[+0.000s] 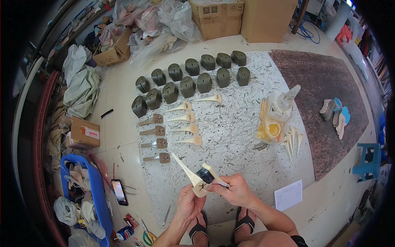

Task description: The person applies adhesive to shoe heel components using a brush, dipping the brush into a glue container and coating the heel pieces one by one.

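Note:
My left hand (189,204) is closed on the wide, rounded end of a cream paddle-shaped piece (190,174), whose narrow tip points up and left. A dark mark shows on that wide end. In my right hand (238,191) is a brush (205,175) with black bristles and a pale handle, held against or just over the piece; contact cannot be made out. Beyond my hands lie several similar cream pieces (188,140), beside brown tapered pieces (159,143). Two rows of dark green wedge-like blocks (187,85) stand farther off on the stained white sheet (230,123).
At right stand a cloudy plastic container (282,105) with yellow contents and a fan of cream pieces (293,142). A paper (288,194), blue stool (367,161) and stacked insole-like pieces (335,113) lie beyond. Left are a phone (119,192), blue tub (105,214) and pliers (148,235).

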A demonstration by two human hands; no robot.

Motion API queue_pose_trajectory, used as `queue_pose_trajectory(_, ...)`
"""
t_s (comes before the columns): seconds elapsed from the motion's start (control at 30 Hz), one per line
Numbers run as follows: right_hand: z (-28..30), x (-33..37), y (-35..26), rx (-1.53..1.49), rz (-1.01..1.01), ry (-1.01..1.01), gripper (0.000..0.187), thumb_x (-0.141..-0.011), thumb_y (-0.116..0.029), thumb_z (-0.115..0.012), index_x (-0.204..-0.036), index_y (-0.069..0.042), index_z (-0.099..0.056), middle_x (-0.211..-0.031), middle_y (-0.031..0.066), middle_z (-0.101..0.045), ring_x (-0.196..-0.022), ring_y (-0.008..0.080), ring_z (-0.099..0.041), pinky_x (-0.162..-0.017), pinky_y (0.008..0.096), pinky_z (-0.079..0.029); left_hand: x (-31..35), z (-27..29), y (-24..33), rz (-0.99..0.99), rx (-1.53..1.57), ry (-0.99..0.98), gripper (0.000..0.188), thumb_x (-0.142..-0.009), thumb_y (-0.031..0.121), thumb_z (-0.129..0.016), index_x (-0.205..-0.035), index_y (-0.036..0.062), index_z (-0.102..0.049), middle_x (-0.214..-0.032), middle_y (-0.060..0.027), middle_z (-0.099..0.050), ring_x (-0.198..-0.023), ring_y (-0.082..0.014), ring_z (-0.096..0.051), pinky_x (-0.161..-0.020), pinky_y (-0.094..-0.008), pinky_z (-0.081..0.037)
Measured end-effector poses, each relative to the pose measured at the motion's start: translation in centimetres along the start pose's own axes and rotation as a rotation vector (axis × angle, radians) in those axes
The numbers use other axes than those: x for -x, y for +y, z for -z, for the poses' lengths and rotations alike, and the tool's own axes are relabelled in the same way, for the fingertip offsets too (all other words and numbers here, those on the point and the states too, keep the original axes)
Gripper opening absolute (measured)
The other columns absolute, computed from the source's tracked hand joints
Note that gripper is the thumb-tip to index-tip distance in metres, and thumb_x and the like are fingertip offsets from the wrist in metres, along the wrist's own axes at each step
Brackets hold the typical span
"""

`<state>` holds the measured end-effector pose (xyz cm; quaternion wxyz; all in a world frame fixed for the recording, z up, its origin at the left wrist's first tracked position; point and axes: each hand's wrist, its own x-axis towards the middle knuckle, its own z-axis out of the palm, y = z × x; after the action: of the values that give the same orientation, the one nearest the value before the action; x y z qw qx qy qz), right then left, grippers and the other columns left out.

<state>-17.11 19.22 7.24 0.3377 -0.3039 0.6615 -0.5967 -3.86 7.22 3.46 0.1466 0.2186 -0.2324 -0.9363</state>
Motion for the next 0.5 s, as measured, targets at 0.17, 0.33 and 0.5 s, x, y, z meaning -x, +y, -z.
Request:
queue_pose_trajectory(0.17,-0.1,-0.2,-0.2,0.057,-0.017,-0.027,0.018,-0.085,-0.022,-0.071,-0.093,-0.006,-0.072,-0.055,0.0098,-0.052,-0.047,0.0108,-0.039,-0.045,0.0279,-0.036,0.2,0.1,0.4,0.026,0.065,0.07,0.02,-0.091,0.008,-0.057,-0.107,-0.0042,-0.06,-0.107,-0.0143,-0.065,-0.101,-0.0215,-0.064,-0.091,-0.0326,-0.052)
queue_pose_trajectory(0.33,-0.6,-0.2,-0.1,0.097,-0.048,0.011,0.021,-0.082,-0.024,-0.073,-0.083,-0.003,-0.069,-0.054,0.0126,-0.051,-0.045,0.0148,-0.042,-0.044,0.0289,-0.036,0.3,0.4,0.7,0.003,0.101,0.078,0.024,-0.09,0.007,-0.059,-0.112,-0.0046,-0.057,-0.109,-0.0154,-0.064,-0.102,-0.022,-0.063,-0.091,-0.0329,-0.053)
queue_pose_trajectory(0.5,0.5,1.4,-1.3,0.101,-0.074,0.045,0.023,-0.086,-0.02,-0.068,-0.092,0.0,-0.056,-0.064,0.0126,-0.057,-0.052,0.0194,-0.053,-0.05,0.0313,-0.041,0.0,0.3,1.7,-0.128,0.222,0.186,0.028,-0.09,0.001,-0.055,-0.118,-0.0018,-0.055,-0.115,-0.0145,-0.063,-0.104,-0.0237,-0.063,-0.092,-0.0353,-0.054)
